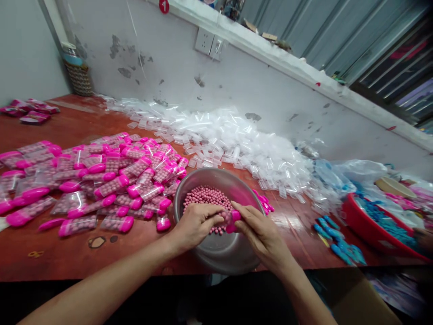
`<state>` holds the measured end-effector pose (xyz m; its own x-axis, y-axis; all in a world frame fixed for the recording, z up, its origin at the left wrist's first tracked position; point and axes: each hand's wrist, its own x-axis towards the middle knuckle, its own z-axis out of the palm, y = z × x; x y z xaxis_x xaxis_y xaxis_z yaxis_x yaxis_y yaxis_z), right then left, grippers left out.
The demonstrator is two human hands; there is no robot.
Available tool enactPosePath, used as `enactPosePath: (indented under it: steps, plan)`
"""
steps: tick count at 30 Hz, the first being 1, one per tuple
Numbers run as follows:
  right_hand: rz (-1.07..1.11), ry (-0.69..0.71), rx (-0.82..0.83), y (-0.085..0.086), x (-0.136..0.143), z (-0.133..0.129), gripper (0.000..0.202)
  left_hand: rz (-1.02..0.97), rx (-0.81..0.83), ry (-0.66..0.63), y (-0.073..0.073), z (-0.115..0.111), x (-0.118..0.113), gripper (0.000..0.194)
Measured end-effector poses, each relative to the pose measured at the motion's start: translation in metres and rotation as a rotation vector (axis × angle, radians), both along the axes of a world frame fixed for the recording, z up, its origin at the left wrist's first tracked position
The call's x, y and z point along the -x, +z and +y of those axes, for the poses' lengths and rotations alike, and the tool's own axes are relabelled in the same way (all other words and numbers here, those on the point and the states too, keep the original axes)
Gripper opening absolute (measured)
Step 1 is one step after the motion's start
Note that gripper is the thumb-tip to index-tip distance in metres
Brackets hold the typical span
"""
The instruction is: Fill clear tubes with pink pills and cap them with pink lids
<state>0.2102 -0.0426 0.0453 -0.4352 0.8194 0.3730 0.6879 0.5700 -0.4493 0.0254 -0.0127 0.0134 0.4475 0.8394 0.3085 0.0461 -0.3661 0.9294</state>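
Over a grey metal bowl [219,259], my left hand [194,225] pinches a small clear plastic case [223,218] with pink beads inside. My right hand [259,230] grips the bright pink cap [232,221] at the case's right end. Case and cap touch, but whether the cap is fully on I cannot tell. Loose dusty-pink beads [206,196] lie in the bowl beneath my hands. Partly hidden behind the bowl's right rim are several loose pink caps [265,201].
Left of the bowl spreads a heap of filled, pink-capped cases [111,176]. Empty clear cases [230,131] are piled along the wall. Blue pieces [338,241] lie beside a red basin [375,230] at right, with another person's hand [424,239] at its edge. A woven basket [79,77] stands far left.
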Motion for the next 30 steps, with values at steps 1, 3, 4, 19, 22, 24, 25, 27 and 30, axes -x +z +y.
enactPosePath:
  steps: [1,3,4,19,22,24,25,27,30]
  plan:
    - [0.025,-0.015,-0.019,0.000,-0.001,0.000,0.041,0.004,-0.005,0.002,0.000,0.000,0.000,0.021]
    - [0.046,-0.033,-0.059,-0.001,-0.002,0.003,0.041,0.019,-0.022,0.006,0.001,0.000,0.000,0.021]
    - [0.034,-0.031,-0.068,-0.003,-0.001,0.004,0.041,0.023,-0.028,0.010,0.001,0.000,0.000,0.021]
    - [-0.052,0.053,-0.034,-0.014,0.007,0.001,0.041,-0.015,0.020,0.043,-0.004,-0.004,0.000,0.020]
    - [0.203,-0.037,0.113,-0.013,0.005,0.007,0.038,-0.198,0.294,0.056,-0.003,0.003,-0.002,0.021]
    - [0.479,-0.078,0.261,-0.016,0.001,0.007,0.037,-0.353,0.487,0.058,-0.003,0.007,-0.003,0.025]
    - [0.623,-0.075,0.337,-0.018,-0.001,0.006,0.038,-0.425,0.562,0.054,-0.003,0.009,-0.003,0.027]
    - [0.844,-0.056,0.451,-0.024,-0.006,0.003,0.037,-0.514,0.636,0.039,-0.004,0.011,-0.002,0.031]
    - [0.985,-0.086,0.504,-0.027,-0.008,-0.001,0.028,-0.464,0.577,0.044,-0.004,0.011,-0.001,0.029]
